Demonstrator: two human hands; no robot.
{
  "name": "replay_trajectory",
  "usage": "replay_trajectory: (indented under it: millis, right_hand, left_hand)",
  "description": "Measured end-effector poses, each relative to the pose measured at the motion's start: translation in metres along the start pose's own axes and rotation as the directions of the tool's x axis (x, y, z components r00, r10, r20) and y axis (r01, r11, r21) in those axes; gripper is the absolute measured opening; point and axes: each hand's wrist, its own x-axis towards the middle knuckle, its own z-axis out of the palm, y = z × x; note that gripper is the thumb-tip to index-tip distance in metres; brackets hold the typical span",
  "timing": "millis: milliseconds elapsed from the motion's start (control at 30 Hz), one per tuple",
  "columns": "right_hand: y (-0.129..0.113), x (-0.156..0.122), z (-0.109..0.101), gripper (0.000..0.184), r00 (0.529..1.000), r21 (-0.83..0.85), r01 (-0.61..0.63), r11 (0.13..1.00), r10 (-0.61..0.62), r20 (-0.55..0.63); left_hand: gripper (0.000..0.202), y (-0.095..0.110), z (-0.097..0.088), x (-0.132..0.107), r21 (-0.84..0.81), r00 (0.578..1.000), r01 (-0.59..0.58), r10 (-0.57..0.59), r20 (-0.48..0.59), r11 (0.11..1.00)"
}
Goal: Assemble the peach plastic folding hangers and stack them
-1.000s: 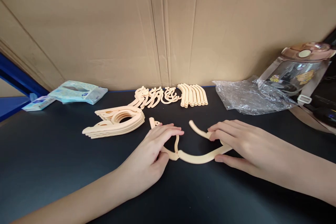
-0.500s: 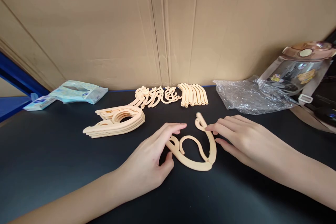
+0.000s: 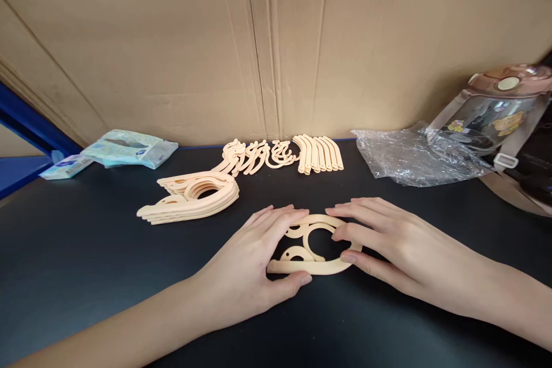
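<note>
- While both my hands close on the folded hanger [image 3: 313,247], it lies flat on the black tabletop [image 3: 86,276], near the middle and toward my side.
- Left hand [image 3: 254,267]: fingers pressed together over the hanger's upper left edge, thumb against its lower edge. It is a pinch across the piece.
- Right hand [image 3: 388,241]: fingers slightly spread over the right end, thumb at the lower right curve.
- Room to move: dark tabletop stretches left of my left forearm, and a strip of it runs between the hanger and the things behind.
- Behind and to the left, near but apart, sits a stack of folded hangers [image 3: 190,201].
- Farther back, a row of loose hanger parts [image 3: 284,155] lies just before the cardboard wall [image 3: 259,40], which closes the far edge.
- Right rear: a crumpled plastic bag [image 3: 409,155] beside a tilted clear bottle [image 3: 495,109] with a brown lid.
- Left rear: tissue packs [image 3: 129,149] by a blue rail [image 3: 26,126].
</note>
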Motion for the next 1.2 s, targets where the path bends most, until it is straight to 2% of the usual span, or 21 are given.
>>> replay_trajectory:
  millis: [100, 267, 467, 833, 1200]
  right_hand:
    - [-0.005, 0.0, 0.0, 0.025, 0.998, 0.043, -0.029, 0.999, 0.026, 0.061]
    - [-0.014, 0.002, 0.0, 0.036, 0.983, 0.191, -0.086, 0.978, 0.053, 0.176]
    - [-0.017, 0.001, 0.001, 0.036, 0.965, 0.35, -0.185, 0.918, 0.101, 0.244]
    - [-0.015, 0.0, 0.002, 0.033, 0.956, 0.526, -0.255, 0.811, 0.131, 0.261]
    - [-0.014, 0.001, 0.004, 0.03, 0.962, 0.612, -0.26, 0.747, 0.144, 0.233]
  left_hand:
    - [0.063, 0.004, -0.002, -0.001, 0.016, 0.998, -0.04, 0.04, -0.041, 0.999]
    - [0.059, 0.013, -0.006, -0.001, 0.122, 0.983, -0.165, 0.173, -0.065, 0.979]
    - [0.067, 0.013, -0.008, -0.001, 0.138, 0.98, -0.191, 0.198, -0.037, 0.972]
    - [0.067, 0.014, -0.009, 0.002, 0.107, 0.977, -0.211, 0.211, 0.007, 0.972]
    - [0.065, 0.013, -0.008, 0.0, 0.131, 0.971, -0.232, 0.237, -0.02, 0.964]
